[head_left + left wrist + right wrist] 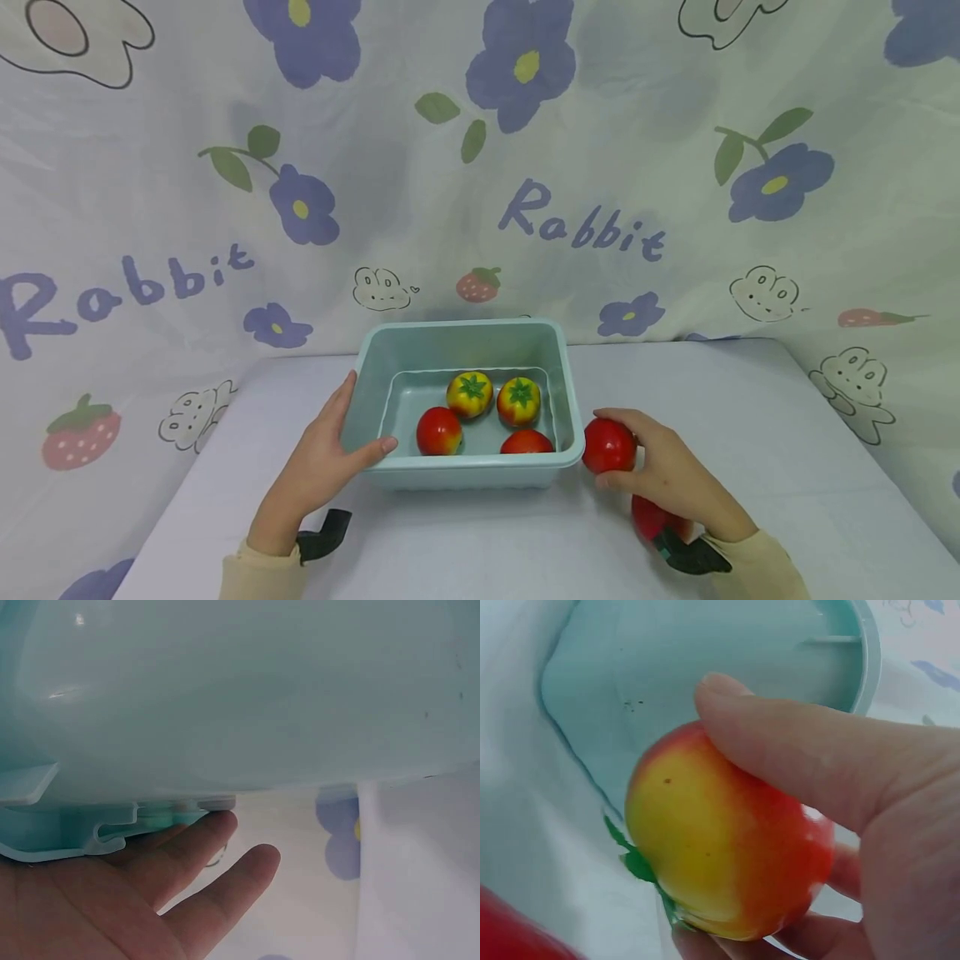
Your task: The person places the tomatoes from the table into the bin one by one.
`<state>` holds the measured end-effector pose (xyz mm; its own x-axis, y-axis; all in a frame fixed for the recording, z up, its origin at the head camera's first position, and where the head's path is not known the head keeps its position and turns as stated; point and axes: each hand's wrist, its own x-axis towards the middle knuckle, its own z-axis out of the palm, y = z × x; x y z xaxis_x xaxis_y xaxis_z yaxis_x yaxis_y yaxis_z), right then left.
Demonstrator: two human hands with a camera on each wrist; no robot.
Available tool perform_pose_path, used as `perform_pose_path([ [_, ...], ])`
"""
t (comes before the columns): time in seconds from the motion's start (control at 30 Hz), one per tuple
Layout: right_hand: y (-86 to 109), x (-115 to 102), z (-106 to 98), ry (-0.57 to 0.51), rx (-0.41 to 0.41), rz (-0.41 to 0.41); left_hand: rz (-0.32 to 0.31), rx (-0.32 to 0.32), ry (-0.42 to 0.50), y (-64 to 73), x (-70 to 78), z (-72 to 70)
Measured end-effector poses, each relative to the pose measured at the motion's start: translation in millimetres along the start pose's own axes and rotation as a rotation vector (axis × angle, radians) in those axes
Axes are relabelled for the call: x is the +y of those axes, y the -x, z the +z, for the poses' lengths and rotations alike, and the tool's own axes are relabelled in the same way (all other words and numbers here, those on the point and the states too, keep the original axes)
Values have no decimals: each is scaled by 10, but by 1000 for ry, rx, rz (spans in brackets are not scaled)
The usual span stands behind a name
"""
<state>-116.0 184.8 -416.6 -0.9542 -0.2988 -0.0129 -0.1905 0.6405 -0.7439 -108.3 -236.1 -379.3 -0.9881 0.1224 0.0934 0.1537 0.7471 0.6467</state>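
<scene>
A pale green plastic bin (465, 462) stands in the middle of the table with several red and yellow toy tomatoes inside, one of them a yellow one with a green leafy top (470, 395). My left hand (322, 454) holds the bin's front left corner, thumb over the rim and fingers along the outer wall. Just outside the bin's right wall, my right hand (660, 462) grips another toy tomato (720, 840) between thumb and fingers. Its green leaves point away from the palm in the right wrist view. Under the right wrist lies one more red fruit (648, 517), partly hidden.
A white cloth covers the table (465, 550). Behind it hangs a printed curtain (420, 208) with flowers, rabbits and lettering. Dark straps (324, 537) sit on both wrists.
</scene>
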Motion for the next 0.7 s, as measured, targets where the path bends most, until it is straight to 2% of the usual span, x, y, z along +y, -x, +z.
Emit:
perform_pose_path([
  [0.4,28,-43,-52,2,135,-21,-25,-7,-1,10,1,10],
  [0.7,46,-54,-132,-2,240,-89,-21,-5,-12,15,8,7],
])
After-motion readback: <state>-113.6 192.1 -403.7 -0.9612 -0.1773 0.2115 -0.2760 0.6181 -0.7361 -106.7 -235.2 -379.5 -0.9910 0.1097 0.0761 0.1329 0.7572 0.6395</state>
